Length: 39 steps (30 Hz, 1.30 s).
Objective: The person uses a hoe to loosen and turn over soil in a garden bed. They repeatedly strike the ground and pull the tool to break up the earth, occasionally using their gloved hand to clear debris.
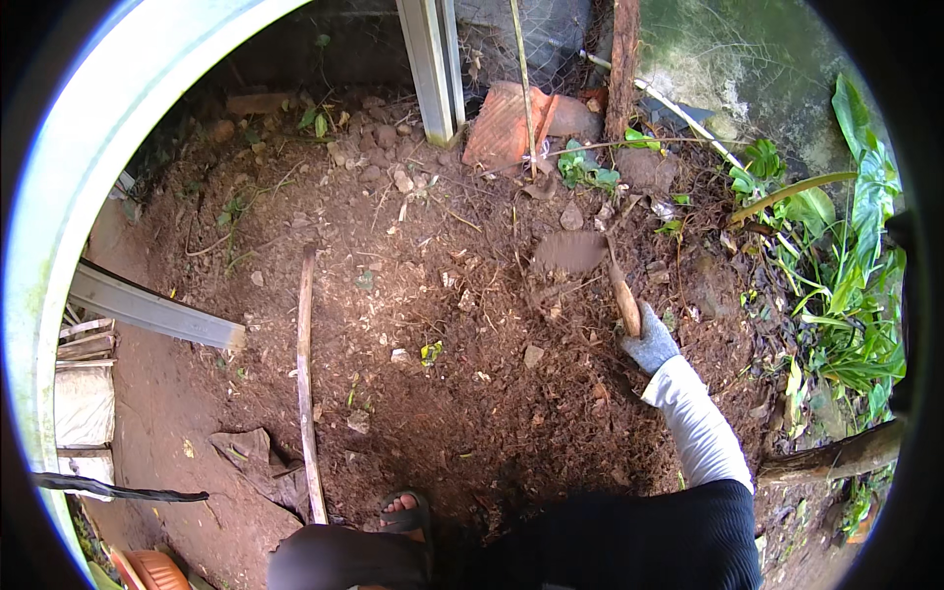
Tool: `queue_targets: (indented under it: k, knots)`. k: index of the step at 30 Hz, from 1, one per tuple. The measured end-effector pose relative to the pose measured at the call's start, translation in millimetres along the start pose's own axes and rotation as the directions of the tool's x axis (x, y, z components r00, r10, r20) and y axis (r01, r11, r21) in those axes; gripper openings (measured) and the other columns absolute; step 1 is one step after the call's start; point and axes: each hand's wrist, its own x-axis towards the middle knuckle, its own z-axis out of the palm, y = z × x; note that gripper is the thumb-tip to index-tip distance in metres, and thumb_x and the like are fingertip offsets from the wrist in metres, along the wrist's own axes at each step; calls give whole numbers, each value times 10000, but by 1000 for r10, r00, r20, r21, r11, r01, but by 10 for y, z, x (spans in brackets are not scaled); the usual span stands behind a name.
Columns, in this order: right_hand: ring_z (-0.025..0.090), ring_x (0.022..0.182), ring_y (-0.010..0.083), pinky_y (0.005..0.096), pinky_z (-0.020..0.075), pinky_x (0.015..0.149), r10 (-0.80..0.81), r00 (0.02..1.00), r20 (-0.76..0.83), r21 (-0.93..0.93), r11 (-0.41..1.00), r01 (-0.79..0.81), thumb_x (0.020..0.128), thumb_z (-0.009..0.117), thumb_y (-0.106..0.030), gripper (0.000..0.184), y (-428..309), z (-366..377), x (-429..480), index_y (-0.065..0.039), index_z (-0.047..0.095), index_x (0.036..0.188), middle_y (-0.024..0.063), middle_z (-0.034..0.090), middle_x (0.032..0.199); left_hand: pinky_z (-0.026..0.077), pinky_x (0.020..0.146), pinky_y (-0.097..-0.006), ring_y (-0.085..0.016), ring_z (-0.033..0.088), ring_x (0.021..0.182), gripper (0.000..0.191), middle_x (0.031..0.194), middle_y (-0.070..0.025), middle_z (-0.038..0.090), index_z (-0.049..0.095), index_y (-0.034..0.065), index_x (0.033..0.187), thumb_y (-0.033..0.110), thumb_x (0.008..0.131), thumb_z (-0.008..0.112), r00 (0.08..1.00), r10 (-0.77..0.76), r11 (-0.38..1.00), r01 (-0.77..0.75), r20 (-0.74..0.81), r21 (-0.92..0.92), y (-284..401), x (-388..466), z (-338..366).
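Observation:
My right hand (650, 341), in a grey glove, is closed around the wooden handle (625, 301) of a short hand tool. A thin metal neck (611, 254) runs up from that handle. Beside it is a broad, brown, blurred shape (569, 252), which looks like the tool's blade, against the soil. Loose brown soil (457, 398) with roots, chips and small stones lies around the tool. A small stone (571, 216) sits just above the blurred shape. My left hand is out of view.
A long wooden strip (305, 383) lies left of my sandalled foot (404, 512). A metal post (431, 74) and terracotta tile (501, 125) stand at the back. Green plants (859, 310) line the right side. A metal channel (158, 306) juts in from the left.

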Motion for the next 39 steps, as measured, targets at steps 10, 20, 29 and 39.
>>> queue_targets:
  k: [10,20,29,39]
  knots:
    - [617,991,462,502,509,802,277,940,-198,206,949,-237,776,679,-260,687,-995,1335,1949,-90,356,1359,275,638,1062,445,408,-389,-264,560,443,670,559,-133,567,381,0,1421,102,775,526,999,-16,994,12,-40,-107,-80,-167,-154]
    - [630,1031,404,418,517,880,226,935,275,-55,974,-219,677,723,-254,745,-322,957,1298,-36,410,1316,257,636,1116,432,394,-389,-271,552,430,611,538,-132,554,418,4,1390,118,796,511,994,36,998,-41,-103,-48,-115,-131,-29]
    - [641,908,448,482,523,751,69,855,513,-219,974,52,739,661,-165,537,-632,-324,-377,-65,416,1207,273,640,945,424,385,-390,-276,547,421,564,520,-132,543,453,16,1365,132,815,496,981,115,993,-114,-156,13,-83,-95,193]
    - [642,877,470,525,521,731,-68,962,-265,65,994,88,764,637,-142,580,-1396,648,1510,-80,385,1282,291,647,901,420,389,-387,-272,542,421,528,520,-124,541,484,33,1343,161,830,494,985,86,996,-90,-150,-15,-158,-150,136]
